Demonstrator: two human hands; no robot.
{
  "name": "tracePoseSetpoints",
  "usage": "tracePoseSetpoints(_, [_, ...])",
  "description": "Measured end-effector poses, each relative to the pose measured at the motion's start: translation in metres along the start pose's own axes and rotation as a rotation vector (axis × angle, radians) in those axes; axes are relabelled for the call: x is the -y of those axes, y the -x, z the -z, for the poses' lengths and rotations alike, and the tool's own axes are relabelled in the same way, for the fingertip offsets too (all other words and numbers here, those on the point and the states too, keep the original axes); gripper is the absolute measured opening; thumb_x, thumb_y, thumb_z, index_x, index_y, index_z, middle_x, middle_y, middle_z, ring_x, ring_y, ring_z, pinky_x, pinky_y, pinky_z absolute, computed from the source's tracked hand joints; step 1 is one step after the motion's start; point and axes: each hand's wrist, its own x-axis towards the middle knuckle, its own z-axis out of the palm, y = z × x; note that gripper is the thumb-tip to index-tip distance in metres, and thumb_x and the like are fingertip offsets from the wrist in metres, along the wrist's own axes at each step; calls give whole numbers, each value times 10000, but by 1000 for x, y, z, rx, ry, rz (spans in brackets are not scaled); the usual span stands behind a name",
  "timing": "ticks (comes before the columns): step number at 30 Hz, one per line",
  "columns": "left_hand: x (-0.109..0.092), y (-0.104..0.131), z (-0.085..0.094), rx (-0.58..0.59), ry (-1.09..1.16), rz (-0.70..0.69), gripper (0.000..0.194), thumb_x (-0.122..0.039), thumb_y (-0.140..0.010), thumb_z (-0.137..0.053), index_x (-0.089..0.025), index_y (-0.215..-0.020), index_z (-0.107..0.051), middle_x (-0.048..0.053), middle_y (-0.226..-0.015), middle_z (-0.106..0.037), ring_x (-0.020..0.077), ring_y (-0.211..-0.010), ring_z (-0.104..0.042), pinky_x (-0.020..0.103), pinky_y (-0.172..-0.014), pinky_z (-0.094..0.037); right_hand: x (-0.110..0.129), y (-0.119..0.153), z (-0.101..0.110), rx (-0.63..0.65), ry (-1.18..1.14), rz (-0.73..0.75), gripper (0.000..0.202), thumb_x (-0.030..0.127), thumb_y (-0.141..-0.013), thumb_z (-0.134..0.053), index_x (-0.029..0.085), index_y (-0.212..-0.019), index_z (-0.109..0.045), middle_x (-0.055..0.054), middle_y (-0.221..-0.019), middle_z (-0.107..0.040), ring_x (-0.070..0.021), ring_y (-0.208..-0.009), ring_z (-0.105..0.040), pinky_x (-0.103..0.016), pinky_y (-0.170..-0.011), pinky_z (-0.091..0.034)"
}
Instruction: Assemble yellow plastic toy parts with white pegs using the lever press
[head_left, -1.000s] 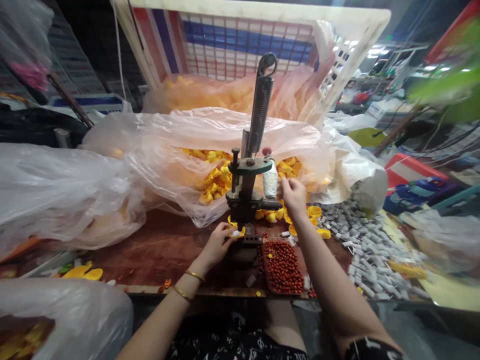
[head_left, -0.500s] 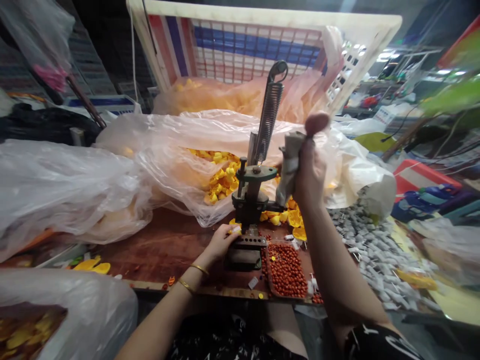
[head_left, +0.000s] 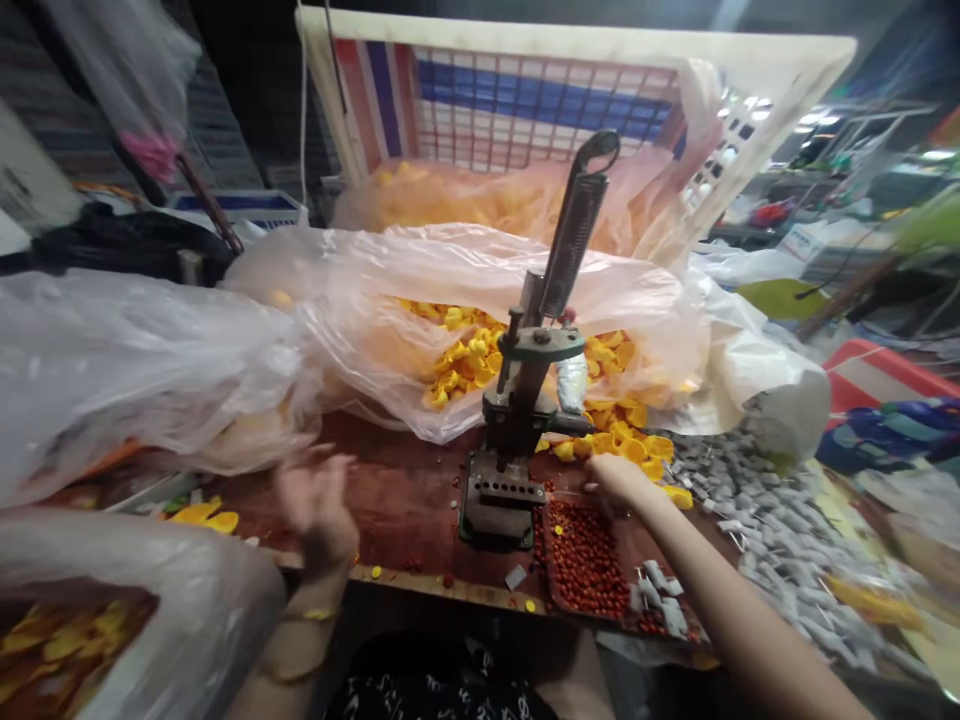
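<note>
My left hand is raised off the bench's left side, fingers spread and smeared by motion, with nothing seen in it. My right hand is low at the right of the hand press, by the yellow plastic pieces and just above the tray of red-brown beads. Its fingers look curled; what they hold, if anything, I cannot make out. The press's wrapped lever handle stands free of both hands. Under the ram is a metal block with a row of holes, with no yellow piece on it.
Clear plastic bags of yellow pieces lie behind the press, before a white crate. Grey pieces with metal pins are heaped right. A plastic bag of yellow parts sits front left. Small grey pieces lie beside the bead tray.
My right hand has let go of the lever handle and dropped to beside the bead tray. My left hand has left the press base, moved left and opened. The view has shifted slightly left.
</note>
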Motion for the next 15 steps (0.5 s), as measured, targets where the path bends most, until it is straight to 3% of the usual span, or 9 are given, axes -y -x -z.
tracePoseSetpoints(1, [5,-5,-15,40,-30,-5,351,-298,-769,-597,-176,-1096,-567,72,-990,-622,173,-842,-611,311,-745,-515,-1,-1,-2,10,45,-7,245,54,-545,-675,171,-400,-515,9,-426,-447,-126,-453,-484,-259,-523,-329])
tracePoseSetpoints(4, [27,-29,-64,370,-329,-88,181,-217,-762,-556,-164,-909,-646,73,-928,-636,178,-842,-607,311,-780,-501,-1,-1,-2,2,131,-3,125,145,-660,-641,179,-544,-609,-32,-570,-550,-153,-556,-544,-259,-554,-341])
tracePoseSetpoints(7, [52,-55,-108,398,-419,-77,137,-151,-673,-610,-152,-803,-656,77,-870,-634,201,-826,-598,333,-800,-485,4,9,1,-84,135,20,129,251,-768,-554,188,-704,-648,-66,-803,-612,-157,-677,-572,-253,-597,-374])
tracePoseSetpoints(9, [66,-65,-126,364,-436,-49,100,-151,-615,-660,-141,-710,-630,74,-783,-618,222,-808,-594,347,-789,-479,9,22,3,-176,19,57,140,273,-774,-540,179,-712,-623,-65,-842,-611,-155,-712,-575,-257,-634,-401])
tracePoseSetpoints(12, [75,-64,-126,294,-444,-39,96,-203,-642,-653,-146,-670,-581,76,-786,-596,225,-831,-588,346,-789,-475,18,46,3,-256,-285,72,159,326,-755,-580,179,-696,-565,-26,-700,-590,-150,-650,-558,-266,-629,-422])
tracePoseSetpoints(15, [66,-39,-96,205,-430,-78,115,-247,-703,-609,-163,-736,-539,96,-963,-562,216,-948,-565,359,-870,-455,32,70,1,-244,-534,61,238,369,-723,-650,180,-849,-579,18,-638,-532,-132,-582,-506,-251,-560,-402])
